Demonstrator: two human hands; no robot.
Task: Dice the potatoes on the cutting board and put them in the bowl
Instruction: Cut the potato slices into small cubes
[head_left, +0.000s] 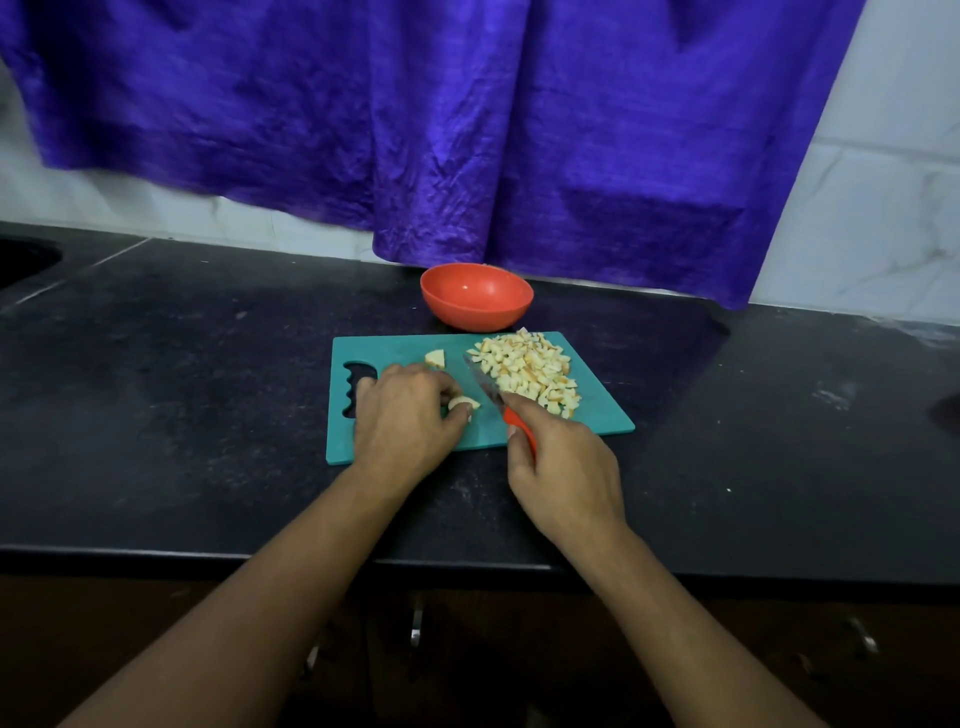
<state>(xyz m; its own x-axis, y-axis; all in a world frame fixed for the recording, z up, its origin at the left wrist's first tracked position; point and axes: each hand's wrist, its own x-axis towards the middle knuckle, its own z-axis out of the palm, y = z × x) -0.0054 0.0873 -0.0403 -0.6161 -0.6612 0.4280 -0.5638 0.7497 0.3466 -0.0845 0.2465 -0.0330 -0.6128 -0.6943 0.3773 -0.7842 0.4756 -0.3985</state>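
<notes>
Head camera: A person stands at a black stone counter, both bare forearms reaching over a teal cutting board that lies near the counter's middle. The left hand rests palm down on the board's left half, fingers curled together and pinching a pale potato piece against the surface. Another uncut potato wedge lies just beyond that hand, apart from it. The right hand is closed around the orange handle of a knife, forefinger stretched along the top; the blade angles up and to the left, its tip close to the heap and its edge just right of the pinched piece. Whether the edge touches the board cannot be told. A heap of diced potato covers the board's right far corner, a few cubes spilling toward the near edge. An orange bowl sits upright on the counter just behind the board, touching or nearly touching its far edge, with no dice seen inside. A wrinkled purple cloth hangs over the white tiled wall behind, its hem reaching the counter beside the bowl.
</notes>
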